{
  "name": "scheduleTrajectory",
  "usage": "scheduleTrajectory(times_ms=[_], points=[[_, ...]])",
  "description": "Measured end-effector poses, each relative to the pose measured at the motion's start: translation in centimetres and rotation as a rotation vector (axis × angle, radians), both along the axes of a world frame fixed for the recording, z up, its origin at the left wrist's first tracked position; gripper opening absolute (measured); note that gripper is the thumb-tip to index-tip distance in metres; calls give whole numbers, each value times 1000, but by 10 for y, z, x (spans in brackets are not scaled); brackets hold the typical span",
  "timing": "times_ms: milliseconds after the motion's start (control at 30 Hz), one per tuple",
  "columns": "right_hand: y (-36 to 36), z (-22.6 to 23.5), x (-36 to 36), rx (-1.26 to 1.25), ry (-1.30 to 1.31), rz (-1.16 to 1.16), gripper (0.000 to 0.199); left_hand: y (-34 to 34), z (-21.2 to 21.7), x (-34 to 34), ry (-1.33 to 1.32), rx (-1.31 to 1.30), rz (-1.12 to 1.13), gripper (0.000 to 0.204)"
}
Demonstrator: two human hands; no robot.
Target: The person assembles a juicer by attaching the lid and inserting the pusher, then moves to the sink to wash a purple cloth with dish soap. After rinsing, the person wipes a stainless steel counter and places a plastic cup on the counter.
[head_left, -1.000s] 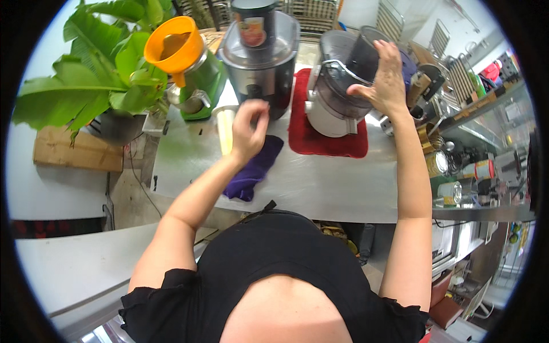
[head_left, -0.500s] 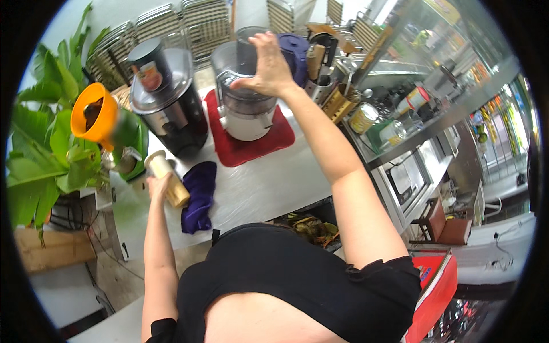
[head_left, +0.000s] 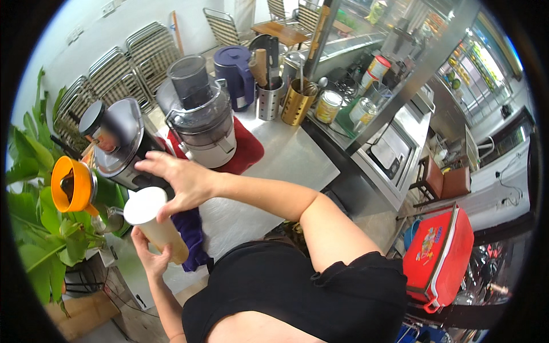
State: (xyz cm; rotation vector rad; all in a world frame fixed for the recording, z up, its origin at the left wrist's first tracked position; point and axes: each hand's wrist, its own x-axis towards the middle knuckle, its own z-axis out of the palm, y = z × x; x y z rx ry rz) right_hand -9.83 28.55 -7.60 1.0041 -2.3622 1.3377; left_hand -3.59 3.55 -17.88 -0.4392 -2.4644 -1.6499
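My left hand (head_left: 150, 255) is wrapped round a cream, tube-shaped food pusher (head_left: 166, 239) with a wide, round white end (head_left: 145, 206) facing up. Over that end hovers my right hand (head_left: 184, 178), fingers stretched out and thumb close to the rim; I cannot tell whether the thumb touches it. Beyond the hands stands a white juicer (head_left: 213, 150) with a clear grey lid and wide feed tube (head_left: 187, 80), on a red mat (head_left: 247, 147). A purple cloth (head_left: 191, 235) lies on the counter, partly behind the pusher.
A black and silver juicer (head_left: 128, 137) and an orange-topped citrus squeezer (head_left: 71, 186) stand at the left beside plants (head_left: 43, 228). A purple jug (head_left: 235, 74) and utensil holders (head_left: 294, 106) line the back of the steel counter (head_left: 286, 166). A red cooler box (head_left: 432, 251) is at the right.
My right hand has left the white juicer's feed tube and come down left to the food pusher. My left hand has raised the pusher off the counter area. The view has shifted.
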Motion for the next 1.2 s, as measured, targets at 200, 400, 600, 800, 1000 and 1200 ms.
scheduleTrajectory(times_ms=[200,400,600,800,1000,1200], points=[[20,16,3,280,-134,131,94,59,14,-20,306,-221,-66,74],[50,5,8,281,-160,213,100,79,31,-23,291,-235,-190,69],[55,-1,8,185,-147,294,96,69,21,-18,92,-108,-230,76],[46,-1,6,61,-138,302,90,63,20,-16,49,-72,-262,78],[60,17,-13,13,191,261,78,57,26,-17,86,146,-283,92],[153,83,-48,-741,-36,-114,61,17,-1,-12,-51,175,28,64]])
